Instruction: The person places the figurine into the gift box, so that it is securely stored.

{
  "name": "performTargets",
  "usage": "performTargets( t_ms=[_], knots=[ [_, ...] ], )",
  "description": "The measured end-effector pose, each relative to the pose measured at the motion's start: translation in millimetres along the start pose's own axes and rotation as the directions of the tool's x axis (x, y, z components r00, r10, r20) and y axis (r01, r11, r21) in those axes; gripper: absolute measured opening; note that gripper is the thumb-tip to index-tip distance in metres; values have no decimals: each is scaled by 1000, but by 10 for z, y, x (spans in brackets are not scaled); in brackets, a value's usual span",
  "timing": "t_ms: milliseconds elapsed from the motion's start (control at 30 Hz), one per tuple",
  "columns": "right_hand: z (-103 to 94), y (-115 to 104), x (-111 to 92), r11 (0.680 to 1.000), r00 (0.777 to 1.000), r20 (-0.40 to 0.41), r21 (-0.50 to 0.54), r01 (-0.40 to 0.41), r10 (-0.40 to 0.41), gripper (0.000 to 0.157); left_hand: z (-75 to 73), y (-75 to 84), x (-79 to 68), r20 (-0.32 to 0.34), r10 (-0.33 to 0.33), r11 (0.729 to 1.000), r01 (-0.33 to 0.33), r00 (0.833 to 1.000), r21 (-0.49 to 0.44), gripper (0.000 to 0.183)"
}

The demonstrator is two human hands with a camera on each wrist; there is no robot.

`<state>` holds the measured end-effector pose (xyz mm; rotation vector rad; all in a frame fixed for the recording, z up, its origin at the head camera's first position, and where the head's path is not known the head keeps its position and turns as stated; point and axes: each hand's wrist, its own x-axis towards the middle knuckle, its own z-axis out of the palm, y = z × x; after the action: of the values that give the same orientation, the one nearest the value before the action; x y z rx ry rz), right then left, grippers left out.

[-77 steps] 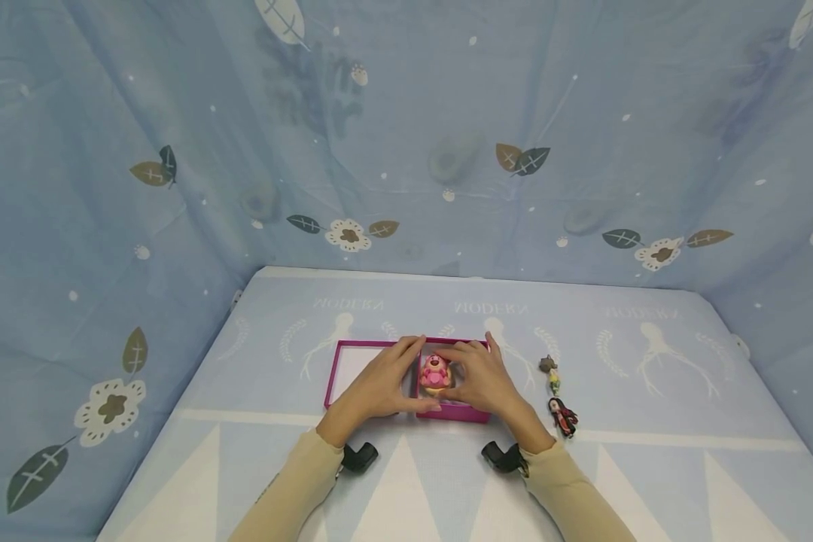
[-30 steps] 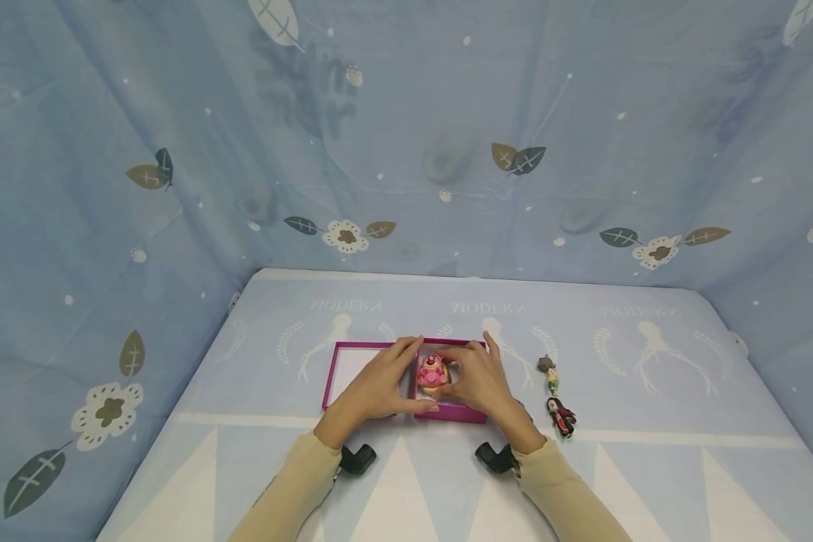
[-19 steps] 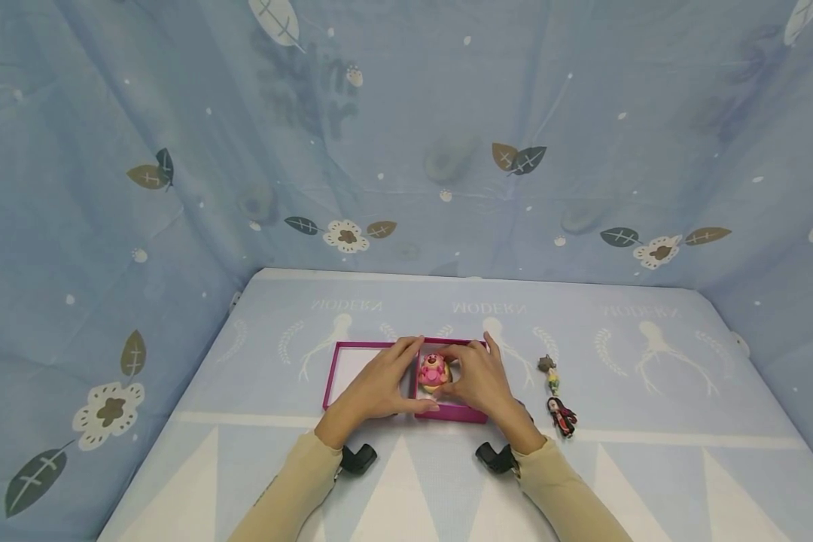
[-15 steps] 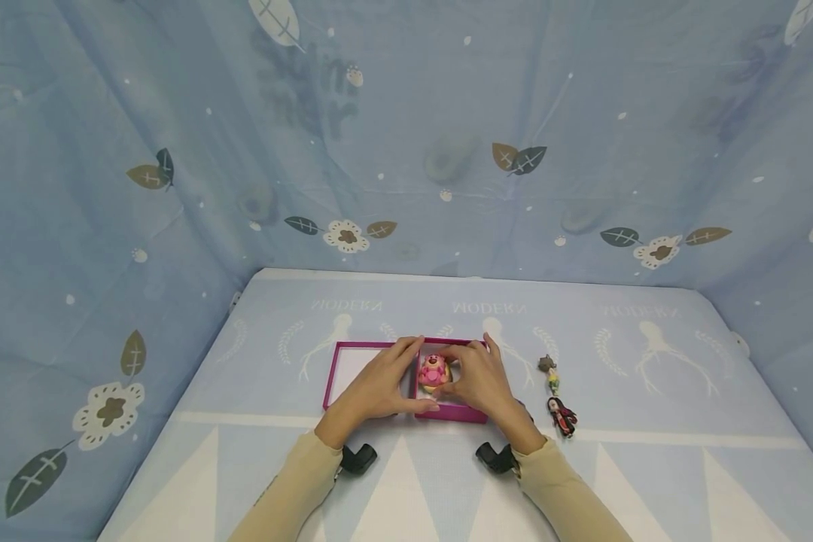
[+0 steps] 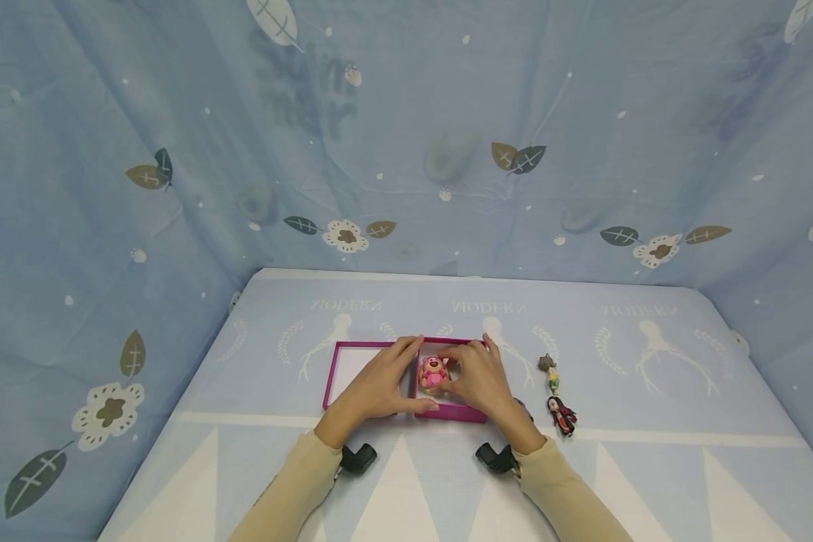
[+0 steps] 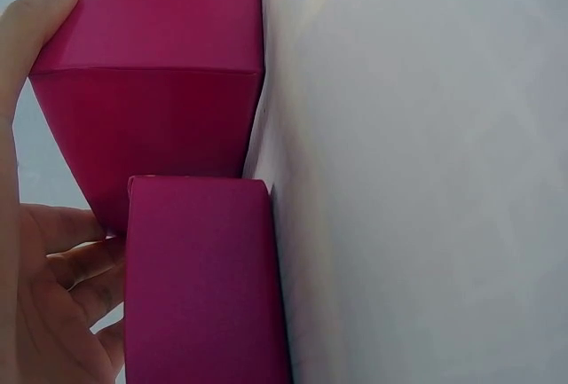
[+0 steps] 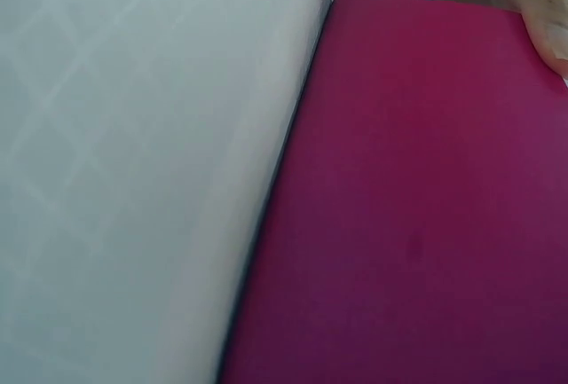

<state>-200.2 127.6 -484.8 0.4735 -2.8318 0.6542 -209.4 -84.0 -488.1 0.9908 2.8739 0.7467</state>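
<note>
In the head view a pink bear figurine [image 5: 434, 374] is inside the magenta box [image 5: 457, 413], near its left wall. My right hand [image 5: 479, 379] reaches over the box and pinches the figurine from the right with thumb and fingertips. My left hand [image 5: 377, 384] spans the box's left end, thumb at the front wall and fingers toward the back. The left wrist view shows that thumb on the box's edge [image 6: 169, 20], with the other fingers behind. In the right wrist view the box's side [image 7: 417, 198] fills most of the frame.
A shallow magenta-rimmed lid [image 5: 330, 375] with a white inside lies left of the box, partly under my left hand. Right of my right hand lie a small figurine with grey-brown hair [image 5: 550, 373] and a black-haired figurine in red and black [image 5: 561, 417]. Cloth [image 5: 406, 135] hangs behind the table.
The bear figurine has tilted and turned slightly between my right fingers, so less of its yellow underside shows. Both hands stay almost where they were.
</note>
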Motion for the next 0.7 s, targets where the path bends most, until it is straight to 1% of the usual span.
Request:
performTargets(
  t_ms=[500,700],
  knots=[
    [-5,-5,4,1000,1000,13,-3,-6,7,59,-8,4,-4,-16,21,1000,-21,1000,-1,112],
    [0,-3,15,1000,1000,8,4,-6,6,57,-9,1,-3,-18,19,1000,-19,1000,2,113]
  ],
)
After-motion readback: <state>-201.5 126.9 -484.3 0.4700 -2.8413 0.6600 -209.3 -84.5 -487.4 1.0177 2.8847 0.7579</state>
